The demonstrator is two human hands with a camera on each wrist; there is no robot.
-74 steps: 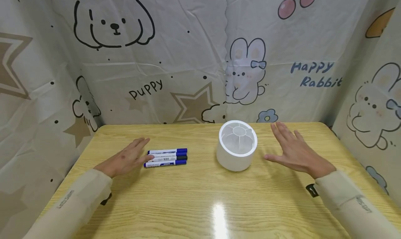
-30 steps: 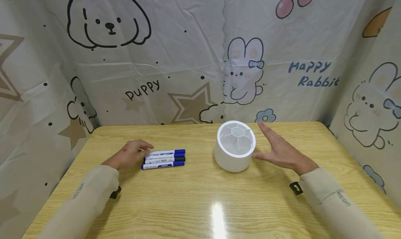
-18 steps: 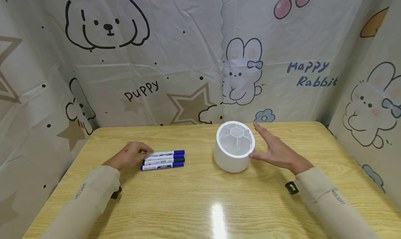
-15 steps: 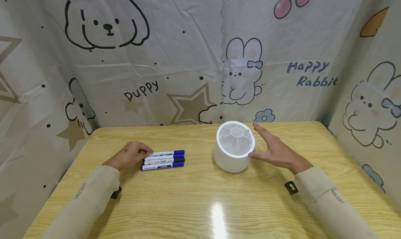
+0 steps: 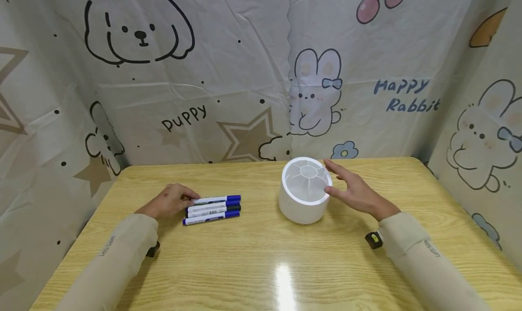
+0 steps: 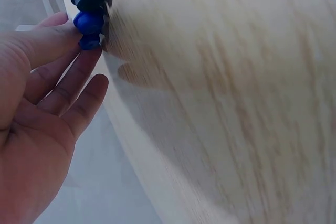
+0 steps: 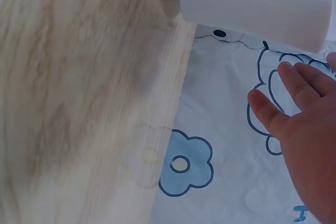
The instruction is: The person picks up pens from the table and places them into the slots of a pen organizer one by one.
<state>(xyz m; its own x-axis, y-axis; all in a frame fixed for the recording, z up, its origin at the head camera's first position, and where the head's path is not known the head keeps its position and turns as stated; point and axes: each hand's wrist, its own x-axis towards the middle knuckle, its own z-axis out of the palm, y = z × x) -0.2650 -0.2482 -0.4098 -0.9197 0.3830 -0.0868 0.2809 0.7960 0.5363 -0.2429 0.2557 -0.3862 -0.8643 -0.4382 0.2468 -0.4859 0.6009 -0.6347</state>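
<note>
Over there, the left hand [image 5: 169, 202] pinches the end of the farthest blue-capped marker [image 5: 216, 200] on the surface [image 5: 244, 256], and the right hand [image 5: 354, 193] hovers, fingers outstretched, by the white holder [image 5: 303, 212].

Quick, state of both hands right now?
Left hand: closed, pinching the farthest blue-capped marker near its left end.
Right hand: open beside the white divided holder, not gripping it; contact can't be told.

In the head view, the left fingers [image 5: 189, 192] hide one end of the farthest marker [image 5: 216, 199].
</note>
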